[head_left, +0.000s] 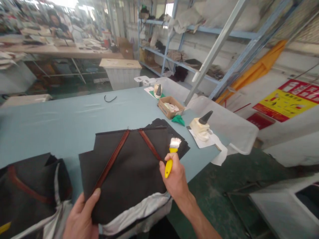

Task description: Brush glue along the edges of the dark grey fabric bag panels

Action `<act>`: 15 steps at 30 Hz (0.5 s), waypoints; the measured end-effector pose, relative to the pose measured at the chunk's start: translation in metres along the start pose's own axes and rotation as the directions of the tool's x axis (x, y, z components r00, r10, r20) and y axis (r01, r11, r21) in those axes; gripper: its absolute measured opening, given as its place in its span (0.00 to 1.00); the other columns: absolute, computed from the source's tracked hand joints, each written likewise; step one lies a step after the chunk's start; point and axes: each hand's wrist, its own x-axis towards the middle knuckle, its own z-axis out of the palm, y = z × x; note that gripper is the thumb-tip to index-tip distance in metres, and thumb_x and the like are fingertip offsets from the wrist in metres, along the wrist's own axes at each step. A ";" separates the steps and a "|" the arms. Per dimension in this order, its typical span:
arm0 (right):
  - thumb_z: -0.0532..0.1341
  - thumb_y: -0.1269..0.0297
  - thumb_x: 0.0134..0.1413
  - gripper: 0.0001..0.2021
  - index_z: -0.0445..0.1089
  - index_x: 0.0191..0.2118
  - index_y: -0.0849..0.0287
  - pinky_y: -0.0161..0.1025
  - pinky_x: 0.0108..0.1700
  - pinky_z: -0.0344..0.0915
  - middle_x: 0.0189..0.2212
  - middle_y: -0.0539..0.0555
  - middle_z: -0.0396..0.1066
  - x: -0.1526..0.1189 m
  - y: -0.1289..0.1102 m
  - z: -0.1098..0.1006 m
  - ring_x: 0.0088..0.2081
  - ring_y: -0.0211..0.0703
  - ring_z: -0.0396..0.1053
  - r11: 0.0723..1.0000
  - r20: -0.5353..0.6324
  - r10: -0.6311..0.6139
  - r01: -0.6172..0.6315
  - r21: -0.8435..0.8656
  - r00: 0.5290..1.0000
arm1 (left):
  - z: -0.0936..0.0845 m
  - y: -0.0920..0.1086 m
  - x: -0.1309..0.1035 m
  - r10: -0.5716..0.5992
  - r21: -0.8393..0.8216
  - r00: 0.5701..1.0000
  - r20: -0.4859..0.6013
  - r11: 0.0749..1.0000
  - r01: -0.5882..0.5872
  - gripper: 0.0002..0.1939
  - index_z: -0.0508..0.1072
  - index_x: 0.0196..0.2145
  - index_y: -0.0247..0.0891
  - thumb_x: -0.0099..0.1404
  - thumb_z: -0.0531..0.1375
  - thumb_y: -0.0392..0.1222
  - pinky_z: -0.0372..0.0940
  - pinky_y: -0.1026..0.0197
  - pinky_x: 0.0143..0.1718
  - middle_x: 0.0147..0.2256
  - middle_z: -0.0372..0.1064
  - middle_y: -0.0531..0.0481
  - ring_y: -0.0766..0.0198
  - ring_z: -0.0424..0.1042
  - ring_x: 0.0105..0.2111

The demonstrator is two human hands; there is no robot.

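The right hand [177,179] grips one brush [173,150] while the left hand [83,214] pinches one cloth [134,172], two brown strips [113,158] beyond it.

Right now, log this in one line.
left hand: holds dark panel | right hand: holds yellow brush | blue table: brown box

Bare left hand [83,214], bare right hand [176,176] and right forearm [199,212]
Left thumbnail [98,190] short and rounded; right wrist [186,199] narrower than the hand. A black patch [164,229] at the lower edge may be clothing, too dark to tell.
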 end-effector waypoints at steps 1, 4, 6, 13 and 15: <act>0.57 0.60 0.63 0.04 0.62 0.42 0.52 0.39 0.33 0.63 0.32 0.50 0.71 0.016 0.009 -0.009 0.29 0.46 0.72 1.000 0.010 0.007 -0.006 -0.020 1.000 | 0.025 0.009 -0.008 -0.044 -0.049 0.999 0.020 0.998 0.045 0.27 0.78 0.51 0.46 0.53 0.67 0.55 0.79 0.42 0.49 0.48 0.81 0.47 0.40 0.76 0.55; 0.55 0.60 0.61 0.05 0.63 0.42 0.52 0.40 0.34 0.63 0.32 0.52 0.72 0.058 0.042 -0.029 0.30 0.49 0.74 0.998 0.042 0.012 -0.009 -0.068 0.999 | 0.091 0.021 -0.023 -0.150 -0.150 0.985 0.086 0.975 0.162 0.24 0.78 0.49 0.42 0.54 0.66 0.47 0.79 0.48 0.46 0.47 0.82 0.45 0.45 0.79 0.51; 0.56 0.60 0.60 0.06 0.63 0.42 0.52 0.41 0.33 0.62 0.31 0.52 0.72 0.076 0.069 -0.036 0.30 0.51 0.75 0.994 0.056 0.030 -0.024 -0.108 0.998 | 0.123 0.017 -0.023 -0.208 -0.186 0.971 0.119 0.956 0.228 0.21 0.78 0.47 0.40 0.55 0.66 0.43 0.78 0.53 0.45 0.47 0.82 0.44 0.48 0.80 0.48; 0.56 0.59 0.58 0.06 0.62 0.40 0.52 0.41 0.29 0.59 0.25 0.51 0.72 0.069 0.158 -0.012 0.25 0.52 0.74 0.986 0.190 0.126 -0.102 -0.134 0.974 | 0.171 -0.034 0.000 -0.332 -0.195 0.938 0.097 0.918 0.345 0.13 0.78 0.44 0.35 0.60 0.64 0.34 0.76 0.53 0.47 0.40 0.83 0.41 0.52 0.82 0.42; 0.55 0.58 0.59 0.06 0.62 0.40 0.52 0.41 0.29 0.59 0.25 0.51 0.72 0.062 0.169 -0.005 0.25 0.52 0.74 0.984 0.202 0.141 -0.115 -0.135 0.969 | 0.172 -0.043 0.002 -0.325 -0.181 0.942 0.086 0.924 0.336 0.12 0.78 0.43 0.35 0.60 0.65 0.35 0.76 0.52 0.48 0.38 0.82 0.40 0.51 0.82 0.42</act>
